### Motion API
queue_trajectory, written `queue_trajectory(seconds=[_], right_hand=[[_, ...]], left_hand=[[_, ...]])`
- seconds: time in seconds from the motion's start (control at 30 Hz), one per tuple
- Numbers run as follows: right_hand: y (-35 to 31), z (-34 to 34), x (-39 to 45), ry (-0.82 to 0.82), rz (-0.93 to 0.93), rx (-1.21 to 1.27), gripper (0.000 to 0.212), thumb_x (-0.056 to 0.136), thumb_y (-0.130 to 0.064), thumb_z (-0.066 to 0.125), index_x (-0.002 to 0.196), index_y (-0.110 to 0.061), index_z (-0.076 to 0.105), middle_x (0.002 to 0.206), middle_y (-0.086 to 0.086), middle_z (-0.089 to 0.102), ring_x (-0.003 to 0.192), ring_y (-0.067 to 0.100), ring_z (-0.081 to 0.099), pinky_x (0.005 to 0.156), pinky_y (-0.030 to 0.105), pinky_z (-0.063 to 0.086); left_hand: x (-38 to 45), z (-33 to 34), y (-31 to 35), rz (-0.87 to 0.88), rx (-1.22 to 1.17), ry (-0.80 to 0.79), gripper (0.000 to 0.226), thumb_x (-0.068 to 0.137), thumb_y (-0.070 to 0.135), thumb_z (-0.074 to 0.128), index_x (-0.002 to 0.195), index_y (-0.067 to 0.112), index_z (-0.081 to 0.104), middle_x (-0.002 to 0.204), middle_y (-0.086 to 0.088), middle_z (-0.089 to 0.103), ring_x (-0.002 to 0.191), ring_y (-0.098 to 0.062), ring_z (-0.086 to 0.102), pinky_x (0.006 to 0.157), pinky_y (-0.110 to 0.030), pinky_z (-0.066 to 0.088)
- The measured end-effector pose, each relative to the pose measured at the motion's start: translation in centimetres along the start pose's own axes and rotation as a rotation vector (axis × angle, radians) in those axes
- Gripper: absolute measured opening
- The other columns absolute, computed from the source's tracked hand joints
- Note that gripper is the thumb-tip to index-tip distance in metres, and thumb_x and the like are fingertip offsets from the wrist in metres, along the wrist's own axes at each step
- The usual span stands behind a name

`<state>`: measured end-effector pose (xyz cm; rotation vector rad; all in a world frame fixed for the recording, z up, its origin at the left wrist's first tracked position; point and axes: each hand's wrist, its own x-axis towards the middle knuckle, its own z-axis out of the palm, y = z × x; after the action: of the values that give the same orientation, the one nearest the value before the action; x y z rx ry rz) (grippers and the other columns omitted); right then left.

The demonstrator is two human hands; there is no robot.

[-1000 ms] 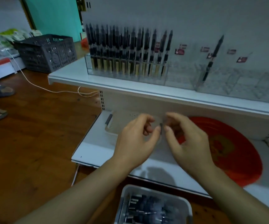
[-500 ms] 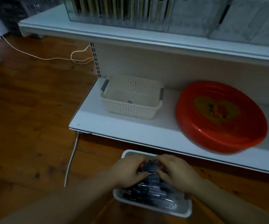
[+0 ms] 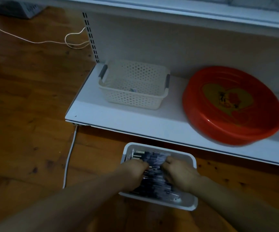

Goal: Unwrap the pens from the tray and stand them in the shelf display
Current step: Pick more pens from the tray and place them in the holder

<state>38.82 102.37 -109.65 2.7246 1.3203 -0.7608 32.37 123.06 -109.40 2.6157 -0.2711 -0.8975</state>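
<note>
Both hands, left hand (image 3: pixel 134 171) and right hand (image 3: pixel 179 173), reach into the white tray (image 3: pixel 192 205) on the floor, over the wrapped pens (image 3: pixel 153 164) (each grip's state: cannot tell, blurred).

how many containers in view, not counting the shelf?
3: white perforated plastic basket on the lower shelf's left; round red plastic tray to its right; white rectangular pen tray on the floor under both hands. None visibly hidden.

White basket (image 3: pixel 133 86), red dish (image 3: pixel 231 106) apart on shelf (image 3: pixel 118 121).
</note>
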Motion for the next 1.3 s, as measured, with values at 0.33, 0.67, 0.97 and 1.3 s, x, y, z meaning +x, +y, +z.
queue_trajectory(seconds=[0.33,0.67,0.97,1.3], right_hand=[[2.6,-4.3,-1.2,0.388,0.032,0.493,0.017,0.095,-0.026,0.070,0.111,-0.023,0.074,0.103,-0.013,0.070,0.096,0.000,0.061,0.083,0.017,0.047],[-0.9,-12.1,-1.3,0.886,0.129,1.005,0.039,0.090,-0.016,0.075,0.108,-0.040,0.050,0.082,-0.003,0.072,0.075,0.013,0.071,0.072,0.039,0.058],[-1.9,-17.1,-1.6,1.039,0.029,1.014,0.033,0.092,-0.015,0.072,0.114,-0.034,0.055,0.085,0.000,0.070,0.084,0.020,0.070,0.076,0.052,0.058],[-3.9,-26.0,-4.1,1.255,-0.145,0.808,0.038,0.093,-0.016,0.071,0.121,-0.034,0.053,0.088,-0.004,0.071,0.087,0.016,0.071,0.076,0.034,0.056]], left_hand=[[-0.4,-4.1,-0.8,0.055,-0.137,0.248,0.005,0.098,0.030,0.056,0.096,0.026,0.059,0.091,0.005,0.065,0.084,-0.017,0.059,0.074,-0.034,0.052],[-2.6,-10.3,1.0,0.149,-0.656,0.463,0.013,0.093,0.017,0.070,0.105,0.020,0.068,0.087,0.004,0.075,0.080,-0.006,0.071,0.078,-0.017,0.054],[-3.9,-13.5,2.8,0.171,-0.649,0.736,0.014,0.090,0.027,0.074,0.100,0.031,0.066,0.084,0.012,0.066,0.081,-0.001,0.061,0.076,-0.021,0.050],[-6.4,-20.0,6.7,0.350,-0.664,0.990,0.016,0.092,0.023,0.072,0.103,0.033,0.067,0.091,0.016,0.070,0.091,-0.001,0.064,0.077,-0.023,0.052]])
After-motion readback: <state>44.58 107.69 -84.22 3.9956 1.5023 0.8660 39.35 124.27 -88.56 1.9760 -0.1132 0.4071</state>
